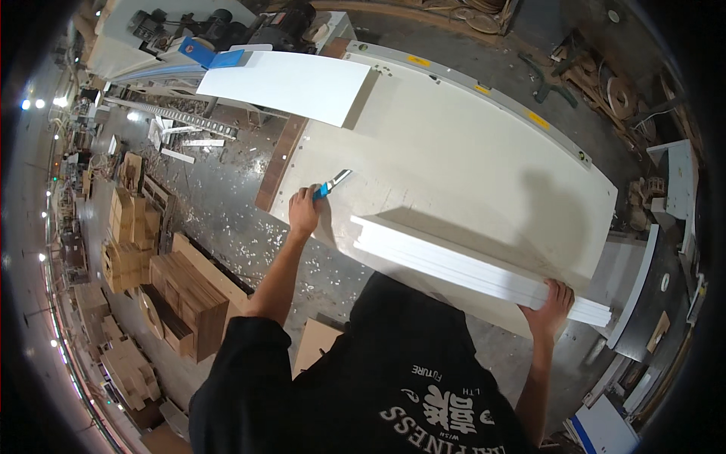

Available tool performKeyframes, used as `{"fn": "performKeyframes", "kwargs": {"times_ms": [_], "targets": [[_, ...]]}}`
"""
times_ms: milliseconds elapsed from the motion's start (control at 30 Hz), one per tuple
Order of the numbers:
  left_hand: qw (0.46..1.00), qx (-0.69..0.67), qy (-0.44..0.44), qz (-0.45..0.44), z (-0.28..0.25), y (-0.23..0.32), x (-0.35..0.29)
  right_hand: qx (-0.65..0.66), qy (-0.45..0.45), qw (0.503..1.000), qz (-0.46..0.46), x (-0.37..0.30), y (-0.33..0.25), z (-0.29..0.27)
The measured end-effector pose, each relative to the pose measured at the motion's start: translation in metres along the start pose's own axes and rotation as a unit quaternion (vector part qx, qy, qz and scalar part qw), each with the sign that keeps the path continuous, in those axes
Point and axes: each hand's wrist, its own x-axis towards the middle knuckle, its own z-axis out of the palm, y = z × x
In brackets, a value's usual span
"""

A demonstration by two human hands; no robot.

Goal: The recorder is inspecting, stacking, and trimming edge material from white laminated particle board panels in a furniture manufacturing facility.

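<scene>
My left hand (303, 213) is closed around the handle of a blue utility knife (325, 188), its flat metal blade pointing to the far right, just above the pale worktable (484, 136). Along the table's near edge lies a stack of long, narrow white boards (461, 261). My right hand (556, 304) grips this stack near its right end, with the fingers over the top and the thumb on the near side. The stack's left end is not far from my left hand.
A wide white panel (287, 83) juts over the table's far left corner from a machine with motors (283, 26). A long metal rail (484, 91) borders the far edge. Brown wooden pieces (189, 295) stand on the left floor (234, 174), among white scraps.
</scene>
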Motion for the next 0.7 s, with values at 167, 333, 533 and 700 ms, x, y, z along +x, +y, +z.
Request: {"fn": "performKeyframes", "kwargs": {"times_ms": [167, 333, 533, 700], "targets": [[0.996, 0.06, 0.047, -0.053, -0.011, -0.034, 0.027, 0.015, -0.033, 0.999, 0.007, 0.006, -0.003, 0.0], [0.978, 0.042, 0.173, 0.104, -0.063, -0.031, 0.175, 0.016, -0.031, 0.999, -0.004, 0.01, -0.012, -0.004], [0.947, 0.11, 0.084, 0.29, -0.063, 0.021, 0.409, 0.012, -0.04, 0.999, -0.001, 0.022, -0.017, -0.012], [0.902, 0.233, -0.231, 0.282, -0.01, -0.001, 0.522, -0.004, -0.062, 0.998, 0.027, 0.027, -0.013, -0.021]]}}
